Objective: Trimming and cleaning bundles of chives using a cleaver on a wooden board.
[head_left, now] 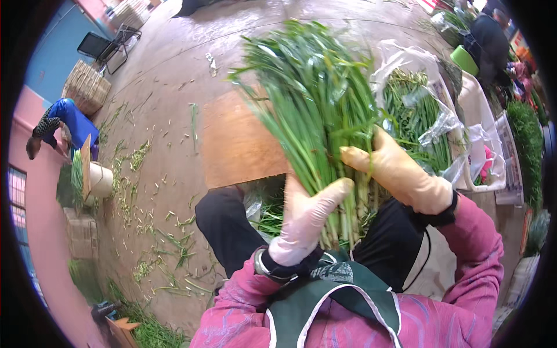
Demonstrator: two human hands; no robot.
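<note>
A large bunch of long, flat-leaved greens [316, 98], possibly green garlic or chives, is held up over my lap. The leaf tips point away from me and the pale stalk ends point toward me. My left hand [304, 217], in a thin whitish glove, is closed round the lower left side, its thumb across the stalks. My right hand [400, 174], in a cream-yellow glove, grips the right side, with its thumb on top and its other fingers partly hidden. A brown wooden board [241, 139] lies just beyond my knees, partly covered by the leaves.
At the right stands a plastic-lined crate [458, 156] of similar greens [409, 110]. More greens [270, 217] lie between my legs. Trimmed scraps [139, 156] litter the floor at left. Another person [67, 124] sits at far left near a white bucket [100, 180]; others are at upper right.
</note>
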